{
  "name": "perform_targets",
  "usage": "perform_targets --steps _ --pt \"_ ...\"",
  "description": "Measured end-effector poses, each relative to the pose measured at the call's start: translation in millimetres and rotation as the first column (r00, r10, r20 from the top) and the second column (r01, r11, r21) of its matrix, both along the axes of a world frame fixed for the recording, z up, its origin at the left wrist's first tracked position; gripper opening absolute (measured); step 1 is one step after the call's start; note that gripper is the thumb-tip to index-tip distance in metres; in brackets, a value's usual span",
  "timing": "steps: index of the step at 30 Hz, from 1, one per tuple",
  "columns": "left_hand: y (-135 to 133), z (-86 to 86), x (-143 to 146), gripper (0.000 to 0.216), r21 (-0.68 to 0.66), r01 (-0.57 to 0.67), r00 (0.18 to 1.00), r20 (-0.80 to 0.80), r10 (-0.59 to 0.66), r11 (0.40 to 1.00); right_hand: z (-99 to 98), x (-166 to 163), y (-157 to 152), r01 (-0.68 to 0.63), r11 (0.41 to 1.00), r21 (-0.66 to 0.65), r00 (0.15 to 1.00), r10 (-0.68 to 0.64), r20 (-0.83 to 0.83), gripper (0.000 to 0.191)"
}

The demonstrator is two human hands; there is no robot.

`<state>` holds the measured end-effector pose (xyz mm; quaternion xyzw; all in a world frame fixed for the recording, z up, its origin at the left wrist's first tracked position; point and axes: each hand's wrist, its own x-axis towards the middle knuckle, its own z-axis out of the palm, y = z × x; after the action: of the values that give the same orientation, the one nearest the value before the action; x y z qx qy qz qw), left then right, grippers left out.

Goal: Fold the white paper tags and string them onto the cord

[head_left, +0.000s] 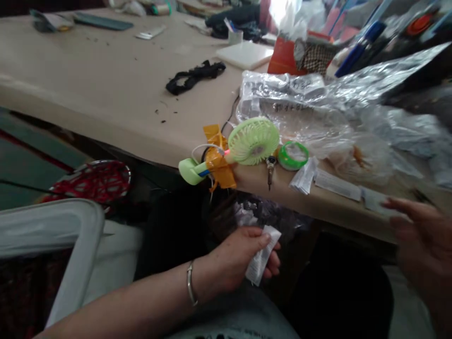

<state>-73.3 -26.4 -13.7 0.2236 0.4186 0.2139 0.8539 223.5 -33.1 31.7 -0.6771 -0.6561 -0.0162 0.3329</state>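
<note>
My left hand (243, 256), with a metal bangle on the wrist, is closed around a small white printed label (260, 260) below the table edge. Thumb and fingers pinch it. My right hand (423, 235) is blurred at the right, its extended forefinger at a strip of white labels (376, 201) along the table's front edge; whether it touches them is unclear. Left of that strip lie another label strip (337, 183) and a small folded stack of labels (304, 176). A green round container (293, 156) sits just behind the stack.
A green handheld fan (253, 141) is fixed to the table edge with orange tape (221, 162). A metal-tipped tool (270, 172) hangs beside it. Clear plastic bags (300, 113) cover the right side. A red-filled basket (92, 181) and white plastic bin (84, 221) stand at left.
</note>
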Motion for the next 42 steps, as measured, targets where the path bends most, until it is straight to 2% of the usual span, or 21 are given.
perform_targets --steps 2,3,6,9,11,13,18,23,28,30,33,35,42 --pt "-2 7.6 2 0.031 -0.007 -0.010 0.999 0.041 0.011 1.000 -10.0 -52 -20 -0.265 0.958 -0.106 0.943 0.234 -0.237 0.030" --pt "-4 10.4 2 0.030 -0.004 -0.009 0.998 0.060 0.010 1.000 -17.8 -75 -27 -0.341 0.929 -0.143 0.894 0.274 -0.354 0.031" --pt "-9 15.0 2 0.030 0.020 -0.003 0.996 0.085 0.002 1.000 -44.0 -122 -37 -0.394 0.902 -0.179 0.736 0.192 -0.649 0.028" --pt "-13 15.6 2 0.030 0.028 -0.015 0.999 0.052 0.014 0.999 -58.7 -139 -36 -0.344 0.926 -0.156 0.613 0.095 -0.785 0.023" --pt "-15 15.3 2 0.029 0.010 -0.032 0.999 0.045 0.031 0.999 -60.2 -141 -36 -0.308 0.939 -0.150 0.598 0.069 -0.799 0.023" --pt "-16 15.1 3 0.027 -0.020 -0.038 0.997 0.062 0.039 0.999 -58.7 -140 -35 -0.291 0.943 -0.163 0.620 0.056 -0.783 0.022" --pt "-16 13.9 5 0.026 -0.102 -0.004 0.992 0.121 0.017 0.995 -58.0 -136 -32 -0.336 0.924 -0.183 0.680 0.103 -0.726 0.014" --pt "-16 11.2 5 0.030 -0.137 0.001 0.990 0.140 0.018 0.991 -61.9 -134 -30 -0.354 0.918 -0.180 0.676 0.118 -0.727 0.015" --pt "-18 9.0 6 0.026 -0.130 0.032 0.989 0.148 -0.012 0.991 -63.2 -135 -29 -0.428 0.889 -0.161 0.632 0.167 -0.756 0.014" --pt "-19 8.5 7 0.025 -0.136 0.036 0.988 0.152 -0.015 0.990 -64.8 -134 -29 -0.430 0.883 -0.188 0.603 0.126 -0.787 0.017" --pt "-20 8.2 7 0.023 -0.118 0.028 0.988 0.153 -0.010 0.993 -68.1 -132 -29 -0.439 0.856 -0.273 0.510 -0.013 -0.860 0.025" --pt "-21 7.9 7 0.023 -0.097 0.028 0.988 0.151 -0.013 0.995 -69.4 -131 -28 -0.475 0.823 -0.311 0.452 -0.075 -0.889 0.020" --pt "-20 1.3 4 0.022 -0.080 0.091 0.981 0.178 -0.075 0.993 -68.8 -135 -24 -0.517 0.807 -0.285 0.374 -0.087 -0.923 0.020"
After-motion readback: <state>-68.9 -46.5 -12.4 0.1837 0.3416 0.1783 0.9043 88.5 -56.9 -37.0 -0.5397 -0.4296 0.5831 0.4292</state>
